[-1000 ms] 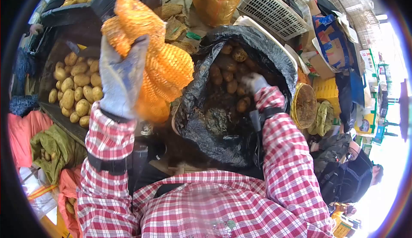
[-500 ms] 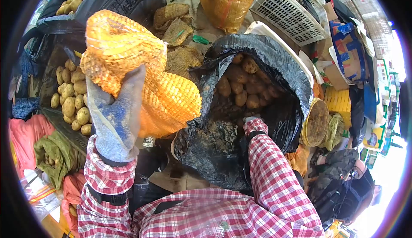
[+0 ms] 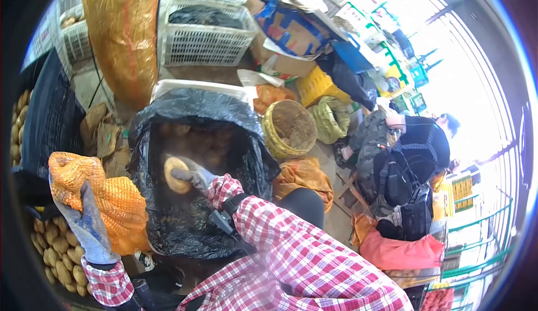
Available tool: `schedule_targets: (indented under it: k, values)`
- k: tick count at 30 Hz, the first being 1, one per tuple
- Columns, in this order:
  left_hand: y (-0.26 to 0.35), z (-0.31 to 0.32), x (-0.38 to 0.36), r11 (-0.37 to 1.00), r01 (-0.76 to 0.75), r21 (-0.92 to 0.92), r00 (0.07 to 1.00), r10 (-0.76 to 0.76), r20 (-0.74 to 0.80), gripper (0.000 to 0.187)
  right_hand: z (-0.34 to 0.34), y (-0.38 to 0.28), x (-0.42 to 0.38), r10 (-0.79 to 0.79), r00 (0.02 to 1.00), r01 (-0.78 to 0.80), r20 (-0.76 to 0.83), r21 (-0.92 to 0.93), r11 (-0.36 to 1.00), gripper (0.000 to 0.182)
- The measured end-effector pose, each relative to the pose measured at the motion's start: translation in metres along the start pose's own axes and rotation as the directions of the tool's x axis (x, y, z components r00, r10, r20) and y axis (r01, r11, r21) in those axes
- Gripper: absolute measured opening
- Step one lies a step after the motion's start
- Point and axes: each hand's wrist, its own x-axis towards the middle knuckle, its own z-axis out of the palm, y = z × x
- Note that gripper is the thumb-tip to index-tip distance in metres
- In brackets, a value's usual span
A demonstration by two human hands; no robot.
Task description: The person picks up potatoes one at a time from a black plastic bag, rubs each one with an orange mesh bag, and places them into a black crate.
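My left hand [image 3: 89, 227], in a grey-blue glove, is closed on an orange mesh bag [image 3: 120, 210] held up to the left of the container. In my gloved right hand [image 3: 197, 177] is a potato [image 3: 177, 175], gripped between thumb and fingers. That hand is over a crate lined with a black plastic bag [image 3: 193, 100]. More potatoes [image 3: 210, 143] lie in shadow at the far end of the liner, and soil covers its near part. What the mesh bag holds, if anything, is hidden.
Loose potatoes [image 3: 59, 252] lie at lower left. Behind stand a tall orange sack [image 3: 120, 36] and white crates [image 3: 207, 44]. A wicker basket [image 3: 288, 128] and a folded orange sack [image 3: 305, 182] sit to the right. Another person [image 3: 417, 143] bends over farther right.
The view has swung right. My right hand has come up from the bottom of the liner with a potato in it. My left hand still holds the mesh bag, now lower in view.
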Motion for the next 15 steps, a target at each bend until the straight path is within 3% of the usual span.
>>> schedule_targets:
  k: [2,3,5,7,8,9,10,12,13,14,15]
  values:
    - [0.009,0.011,-0.005,0.999,-0.051,0.002,0.999,0.051,-0.010,0.068,0.039,-0.046,-0.023,-0.056,0.998,0.052,0.022,0.137,0.989,0.076]
    - [0.016,0.016,-0.008,0.997,-0.072,-0.002,0.997,0.072,0.008,0.069,0.056,-0.066,-0.036,-0.057,0.998,0.053,0.002,0.307,0.950,0.071]
    - [0.025,0.026,-0.011,0.903,-0.248,0.352,0.968,0.220,0.120,0.067,0.079,-0.093,-0.056,0.034,0.999,-0.031,0.008,0.656,0.754,0.061]
    - [0.023,0.023,-0.009,0.893,-0.314,0.323,0.949,0.285,0.136,0.065,0.104,-0.102,-0.069,-0.059,0.997,0.073,-0.047,0.399,0.914,0.059]
    - [0.017,0.023,-0.008,0.944,-0.247,0.220,0.967,0.225,0.119,0.063,0.108,-0.106,-0.074,-0.112,0.992,0.124,-0.059,0.262,0.957,0.059]
    - [0.009,0.023,-0.006,0.979,-0.179,0.103,0.981,0.168,0.101,0.062,0.109,-0.108,-0.075,-0.244,0.969,0.242,-0.049,-0.034,0.970,0.058]
    - [-0.003,0.026,-0.004,0.992,-0.123,0.005,0.990,0.122,0.069,0.062,0.110,-0.111,-0.076,-0.371,0.928,0.339,-0.038,-0.325,0.883,0.057]
    - [-0.012,0.037,0.004,0.959,0.047,-0.278,0.998,-0.031,0.063,0.063,0.093,-0.101,-0.060,-0.290,0.951,0.266,-0.109,-0.193,0.944,0.053]
    - [-0.006,0.041,0.006,0.880,0.139,-0.455,0.990,-0.109,0.093,0.063,0.091,-0.098,-0.060,-0.313,0.943,0.283,-0.115,-0.221,0.933,0.060]
    - [0.002,0.039,0.010,0.670,0.301,-0.679,0.951,-0.264,0.161,0.064,0.090,-0.092,-0.061,-0.475,0.880,0.411,-0.020,-0.470,0.781,0.069]
    - [0.005,0.043,0.008,0.766,0.245,-0.595,0.969,-0.206,0.134,0.061,0.088,-0.081,-0.065,-0.665,0.734,0.508,0.136,-0.760,0.406,0.080]
